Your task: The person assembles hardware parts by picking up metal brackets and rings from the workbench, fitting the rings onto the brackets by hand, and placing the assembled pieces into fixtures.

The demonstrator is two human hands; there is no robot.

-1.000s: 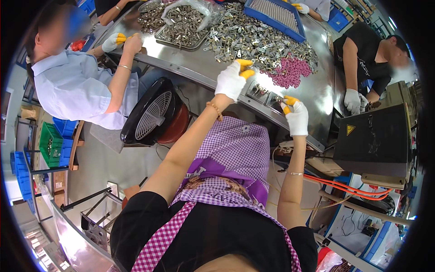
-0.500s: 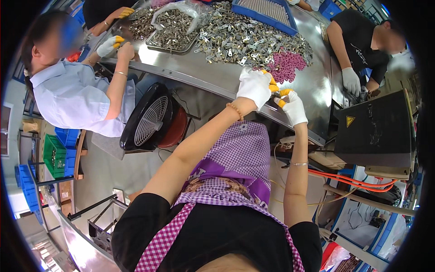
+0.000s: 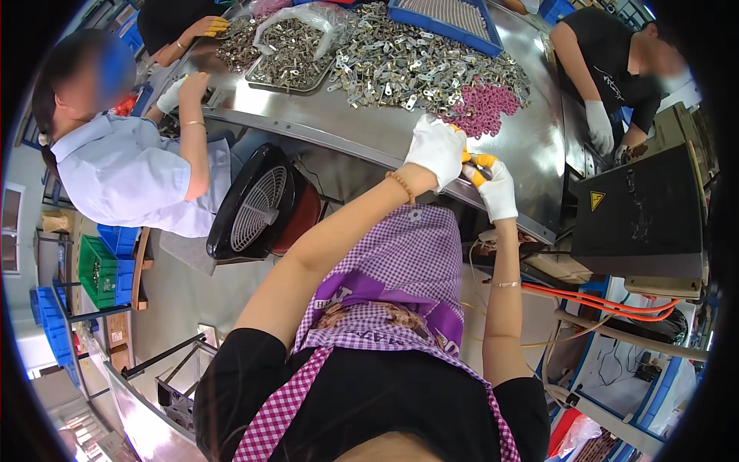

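Left hand (image 3: 437, 148): gloved in white with yellow fingertips, raised over the near edge of the steel table (image 3: 531, 154); fingers are curled inward, and whether anything is gripped cannot be told.
Right hand (image 3: 494, 185): gloved alike, held just beside the left hand, fingertips touching or nearly touching it; fingers are bent, and what is held, if anything, is hidden.
Pink rings (image 3: 486, 109): a small heap of pink ring-shaped parts is laid on the table just beyond both hands, nearest to the left hand's knuckles; no contact with either glove is seen.
Metal parts (image 3: 416, 63): a wide loose pile of silvery stamped pieces is spread across the table, beyond the pink heap and well apart from the hands.
Metal tray (image 3: 289, 54): filled with similar pieces, set at the far left of the table, partly covered by a clear plastic bag (image 3: 308, 17).
Blue tray (image 3: 450, 17): placed at the far edge.
Black fan (image 3: 250, 204): stood below the table, left of the left forearm.
Black cabinet (image 3: 639, 212): sited right of the right hand.
Other people: one in a light blue shirt (image 3: 127, 177) is seated left; one in black (image 3: 608, 69) is seated right.
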